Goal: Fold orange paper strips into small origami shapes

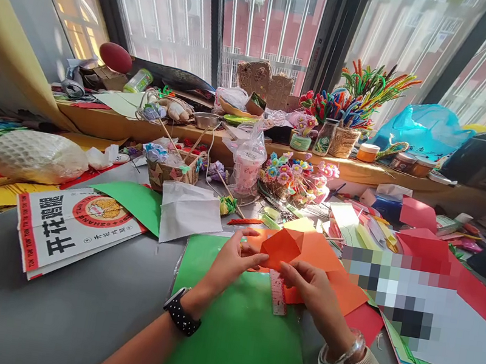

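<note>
A folded piece of orange paper [281, 246] is held up between both hands, above the far end of a green folder [238, 329]. My left hand [237, 261] pinches its left edge between thumb and fingers. On the lower right corner of the paper, my right hand [308, 281] has a similar pinch. A small pink ruler [277, 295] lies on the folder just below the paper. Behind and to the right, loose orange sheets [341, 290] are spread, partly covered by my right hand.
A printed paper bag [74, 229] and a white sheet [189, 213] lie left of the folder. Stacked coloured paper [467, 340] is at the right. A basket [174, 168], a plastic cup [248, 167] and crocheted flowers [292, 177] stand behind, below a crowded windowsill [364, 173].
</note>
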Action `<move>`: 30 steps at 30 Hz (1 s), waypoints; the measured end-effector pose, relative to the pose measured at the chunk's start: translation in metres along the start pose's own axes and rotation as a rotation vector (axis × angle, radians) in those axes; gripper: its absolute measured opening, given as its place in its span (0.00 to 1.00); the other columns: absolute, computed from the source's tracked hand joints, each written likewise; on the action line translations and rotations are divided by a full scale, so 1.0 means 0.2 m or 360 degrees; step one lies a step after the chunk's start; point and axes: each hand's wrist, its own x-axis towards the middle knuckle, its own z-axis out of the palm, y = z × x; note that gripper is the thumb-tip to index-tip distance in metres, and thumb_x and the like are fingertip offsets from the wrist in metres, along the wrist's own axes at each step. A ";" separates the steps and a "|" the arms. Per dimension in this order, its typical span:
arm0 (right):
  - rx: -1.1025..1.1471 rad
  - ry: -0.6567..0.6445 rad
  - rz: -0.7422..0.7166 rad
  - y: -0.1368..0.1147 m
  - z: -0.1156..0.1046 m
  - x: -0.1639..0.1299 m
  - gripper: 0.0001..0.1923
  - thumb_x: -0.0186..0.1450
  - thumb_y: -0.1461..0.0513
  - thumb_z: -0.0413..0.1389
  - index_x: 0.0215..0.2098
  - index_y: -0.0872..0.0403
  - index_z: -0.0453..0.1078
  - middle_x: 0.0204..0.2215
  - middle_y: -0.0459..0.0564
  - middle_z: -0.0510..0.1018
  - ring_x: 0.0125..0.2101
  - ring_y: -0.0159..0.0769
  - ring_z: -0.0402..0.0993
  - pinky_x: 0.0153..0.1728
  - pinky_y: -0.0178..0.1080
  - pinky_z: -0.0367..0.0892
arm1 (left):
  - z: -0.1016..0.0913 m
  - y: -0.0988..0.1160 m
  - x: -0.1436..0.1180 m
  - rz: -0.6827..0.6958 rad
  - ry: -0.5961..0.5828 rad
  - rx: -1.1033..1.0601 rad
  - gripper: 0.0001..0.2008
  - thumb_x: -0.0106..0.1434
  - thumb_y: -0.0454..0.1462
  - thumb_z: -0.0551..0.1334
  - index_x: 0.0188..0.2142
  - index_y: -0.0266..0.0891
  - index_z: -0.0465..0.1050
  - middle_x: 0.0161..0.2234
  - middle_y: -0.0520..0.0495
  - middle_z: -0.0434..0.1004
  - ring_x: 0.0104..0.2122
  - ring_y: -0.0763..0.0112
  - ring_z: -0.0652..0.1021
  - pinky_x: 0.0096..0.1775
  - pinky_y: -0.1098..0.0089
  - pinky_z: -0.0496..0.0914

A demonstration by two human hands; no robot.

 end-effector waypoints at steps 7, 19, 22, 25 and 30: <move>0.0233 0.0200 -0.0079 -0.03 -0.12 0.02 0.17 0.55 0.55 0.53 0.41 0.54 0.65 0.30 0.48 0.72 0.29 0.32 0.68 0.30 0.34 0.66 | -0.04 0.03 0.01 -0.0059 -0.0220 0.0216 0.12 0.44 0.37 0.64 0.28 0.35 0.66 0.25 0.51 0.71 0.25 0.73 0.73 0.27 0.74 0.64; 0.0255 0.0019 0.0024 -0.01 -0.08 0.01 0.12 0.54 0.57 0.55 0.33 0.56 0.69 0.25 0.46 0.74 0.21 0.28 0.69 0.24 0.31 0.65 | 0.00 -0.01 0.00 -0.0005 -0.0144 0.0255 0.14 0.49 0.43 0.60 0.30 0.33 0.71 0.23 0.50 0.71 0.20 0.76 0.71 0.23 0.76 0.65; 0.0270 0.0032 0.0013 0.00 -0.08 0.01 0.14 0.54 0.57 0.55 0.37 0.54 0.69 0.28 0.47 0.75 0.20 0.28 0.70 0.25 0.33 0.66 | 0.01 -0.01 0.00 -0.0032 -0.0156 0.0227 0.15 0.49 0.44 0.60 0.32 0.33 0.71 0.23 0.50 0.71 0.20 0.75 0.72 0.24 0.76 0.66; 0.0265 0.0020 -0.0013 0.00 -0.07 0.02 0.13 0.55 0.57 0.54 0.37 0.54 0.69 0.28 0.47 0.76 0.20 0.28 0.70 0.25 0.33 0.67 | 0.02 -0.01 0.00 -0.0067 -0.0132 0.0174 0.17 0.50 0.45 0.58 0.33 0.33 0.72 0.24 0.50 0.70 0.20 0.76 0.71 0.24 0.76 0.67; 0.0233 0.0005 -0.0035 -0.01 -0.06 0.01 0.12 0.55 0.58 0.54 0.35 0.54 0.71 0.27 0.48 0.76 0.21 0.29 0.70 0.26 0.33 0.68 | 0.04 -0.01 -0.01 -0.0122 -0.0155 0.0058 0.20 0.52 0.48 0.56 0.32 0.32 0.72 0.25 0.47 0.70 0.22 0.76 0.69 0.23 0.75 0.68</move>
